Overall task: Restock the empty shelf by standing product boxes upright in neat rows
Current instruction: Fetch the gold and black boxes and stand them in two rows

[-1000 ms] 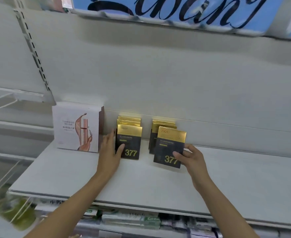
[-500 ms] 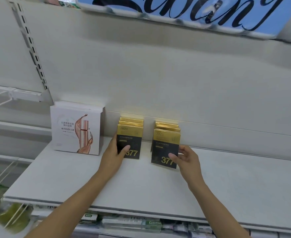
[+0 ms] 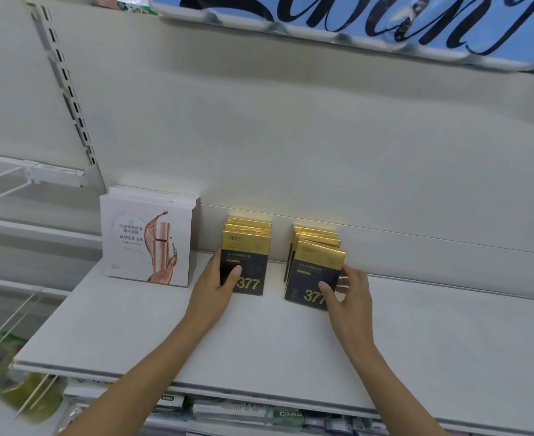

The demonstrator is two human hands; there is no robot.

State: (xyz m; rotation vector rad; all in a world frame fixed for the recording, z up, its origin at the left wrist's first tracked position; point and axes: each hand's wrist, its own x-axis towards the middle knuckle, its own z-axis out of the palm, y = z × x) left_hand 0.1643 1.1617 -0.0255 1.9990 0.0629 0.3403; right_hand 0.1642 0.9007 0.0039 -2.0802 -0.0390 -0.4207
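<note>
Left hand (image 3: 215, 287): grasping front box of left row (image 3: 244, 262), thumb across its face. Right hand (image 3: 350, 294): grasping front box of right row (image 3: 314, 275), apparently tilted. Both rows upright on white shelf (image 3: 259, 338), beside white Marubi box (image 3: 147, 240); pale back panel (image 3: 290, 136).

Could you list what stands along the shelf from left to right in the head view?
White MARUBI box → left hand → left row of gold-and-black ZKZU boxes → right row of gold-and-black ZKZU boxes → right hand.

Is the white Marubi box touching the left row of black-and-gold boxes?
No: a strip of bare shelf separates the white Marubi box from the left row of black-and-gold boxes.
</note>
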